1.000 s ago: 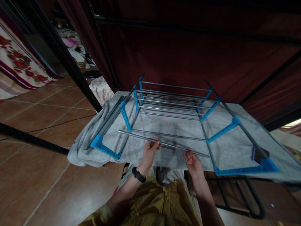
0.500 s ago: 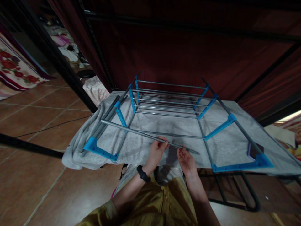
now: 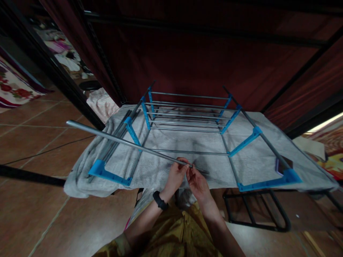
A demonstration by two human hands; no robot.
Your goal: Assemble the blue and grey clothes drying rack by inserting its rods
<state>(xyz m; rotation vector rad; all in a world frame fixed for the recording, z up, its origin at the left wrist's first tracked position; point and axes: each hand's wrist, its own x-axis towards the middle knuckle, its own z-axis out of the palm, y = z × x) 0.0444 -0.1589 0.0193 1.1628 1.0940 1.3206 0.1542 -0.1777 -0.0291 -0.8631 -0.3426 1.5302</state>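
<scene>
A grey metal rod (image 3: 115,138) slants from the upper left down to my hands, its far left end raised over the bed. My left hand (image 3: 177,175) is closed around it near its right end. My right hand (image 3: 197,181) pinches that end between thumb and fingers, close beside my left. Just past my fingers a thin grey length shows; I cannot tell if it belongs to the same rod. Behind my hands stands a partly assembled rack of grey tubes (image 3: 187,152) with blue plastic brackets (image 3: 111,174), a drying rack by its look.
The rack rests on a grey blanket (image 3: 166,178) over a bed. Several loose rods (image 3: 118,137) lie at its left side. A phone (image 3: 283,166) lies by the right bracket. Black metal posts (image 3: 61,71) and a dark red curtain (image 3: 187,60) frame the bed.
The rod has shifted left, and its left end reaches well past the rack. My right hand has moved left, closer to my left hand. The view has shifted slightly.
</scene>
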